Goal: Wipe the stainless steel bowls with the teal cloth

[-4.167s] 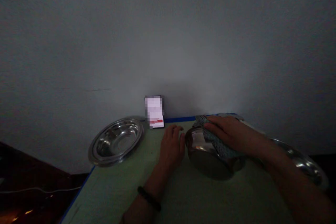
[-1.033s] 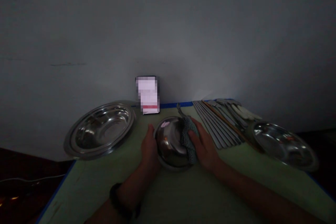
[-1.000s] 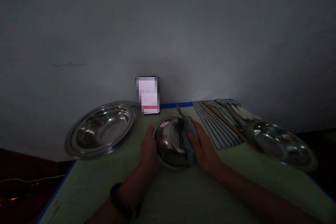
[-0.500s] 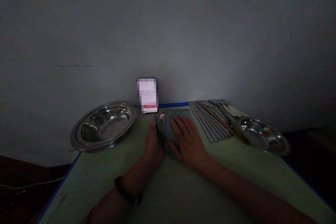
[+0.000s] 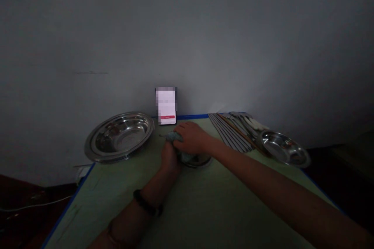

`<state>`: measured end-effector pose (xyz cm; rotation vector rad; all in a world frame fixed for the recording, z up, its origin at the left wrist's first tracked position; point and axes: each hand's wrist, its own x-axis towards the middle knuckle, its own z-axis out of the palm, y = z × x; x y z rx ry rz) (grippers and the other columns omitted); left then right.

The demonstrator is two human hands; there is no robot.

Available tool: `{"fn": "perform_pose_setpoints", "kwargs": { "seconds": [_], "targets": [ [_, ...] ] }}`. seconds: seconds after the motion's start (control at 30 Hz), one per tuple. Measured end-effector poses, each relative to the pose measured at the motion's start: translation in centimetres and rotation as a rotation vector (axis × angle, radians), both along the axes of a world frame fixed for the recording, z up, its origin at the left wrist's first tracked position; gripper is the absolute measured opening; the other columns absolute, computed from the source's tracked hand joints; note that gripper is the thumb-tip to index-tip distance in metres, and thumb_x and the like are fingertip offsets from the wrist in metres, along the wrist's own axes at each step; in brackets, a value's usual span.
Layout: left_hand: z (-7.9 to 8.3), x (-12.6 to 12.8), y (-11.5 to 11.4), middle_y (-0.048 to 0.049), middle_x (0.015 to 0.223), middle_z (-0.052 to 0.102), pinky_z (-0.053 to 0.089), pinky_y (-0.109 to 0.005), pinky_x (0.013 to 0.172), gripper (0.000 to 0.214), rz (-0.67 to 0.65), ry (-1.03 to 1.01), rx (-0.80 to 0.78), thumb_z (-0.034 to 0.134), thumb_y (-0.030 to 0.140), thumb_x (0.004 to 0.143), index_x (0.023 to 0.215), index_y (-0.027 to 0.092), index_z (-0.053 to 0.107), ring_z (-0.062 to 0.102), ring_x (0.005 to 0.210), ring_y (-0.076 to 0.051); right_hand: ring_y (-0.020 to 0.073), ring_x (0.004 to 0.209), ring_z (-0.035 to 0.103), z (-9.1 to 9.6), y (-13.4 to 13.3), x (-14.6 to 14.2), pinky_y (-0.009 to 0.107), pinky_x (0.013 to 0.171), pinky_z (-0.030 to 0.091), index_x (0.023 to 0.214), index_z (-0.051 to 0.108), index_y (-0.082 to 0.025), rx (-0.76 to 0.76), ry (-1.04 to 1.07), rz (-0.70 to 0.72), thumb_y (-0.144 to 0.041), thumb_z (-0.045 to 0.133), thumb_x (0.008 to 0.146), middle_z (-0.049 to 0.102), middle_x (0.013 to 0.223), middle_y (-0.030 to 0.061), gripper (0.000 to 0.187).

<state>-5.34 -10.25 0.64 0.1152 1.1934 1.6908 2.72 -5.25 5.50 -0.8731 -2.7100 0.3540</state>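
Near the middle of the table, a small shiny metal bowl (image 5: 201, 161) shows its lower right rim beneath my hands. My right hand (image 5: 191, 138) is bent over the bowl with its fingers closed on a grey-green cloth (image 5: 174, 136), which bunches out at the left. On the bowl's left side, my left hand (image 5: 170, 157) grips its edge, the fingers mostly hidden behind the cloth and the right hand. A dark beaded bracelet circles my left wrist. Most of the bowl is covered, and the picture is dim and slightly blurred.
Nested wide metal basins (image 5: 93, 146) stand at the left. A lit phone (image 5: 166, 107) leans on the wall behind. To the right lie a row of metal chopsticks (image 5: 228, 132), a brown stick (image 5: 238, 129), several spoons (image 5: 248, 124) and another metal bowl (image 5: 284, 149) at the table's edge.
My right hand has moved left across the bowl, bunching the cloth that was spread flat under its fingers. More of the bowl's right rim shows. The view has shifted slightly.
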Motion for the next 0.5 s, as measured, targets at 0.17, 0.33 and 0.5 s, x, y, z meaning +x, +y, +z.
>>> {"fn": "perform_pose_setpoints", "kwargs": {
  "seconds": [0.17, 0.33, 0.5],
  "targets": [
    [0.2, -0.1, 0.4, -0.0056, 0.074, 0.071, 0.054, -0.028, 0.061, 0.028, -0.035, -0.054, -0.056, 0.051, 0.036, 0.089, 0.087, 0.014, 0.067, 0.067, 0.063, -0.017, 0.0289, 0.102, 0.061, -0.5, 3.0, 1.0, 0.043, 0.087, 0.044, 0.100, 0.066, -0.019, -0.180, 0.119, -0.073, -0.045, 0.047, 0.087, 0.068, 0.108, 0.0123, 0.034],
    [0.3, -0.2, 0.5, -0.0066, 0.071, 0.071, 0.055, -0.030, 0.062, 0.029, -0.064, -0.066, -0.086, 0.049, 0.033, 0.091, 0.084, 0.012, 0.068, 0.067, 0.060, -0.018, 0.0218, 0.093, 0.065, -2.3, 4.2, 3.6, 0.035, 0.084, 0.048, 0.095, 0.068, -0.020, -0.444, 0.362, -0.098, -0.049, 0.044, 0.089, 0.072, 0.098, 0.0061, 0.038],
    [0.8, 0.0, 0.3, -0.0078, 0.073, 0.073, 0.055, -0.031, 0.071, 0.031, -0.088, -0.092, -0.069, 0.048, 0.031, 0.091, 0.085, 0.010, 0.069, 0.069, 0.065, -0.018, 0.0193, 0.095, 0.064, -5.0, 2.8, 6.0, 0.034, 0.089, 0.047, 0.104, 0.065, -0.020, -0.617, 0.716, -0.201, -0.045, 0.043, 0.088, 0.071, 0.101, 0.0041, 0.037]
  ]
}}
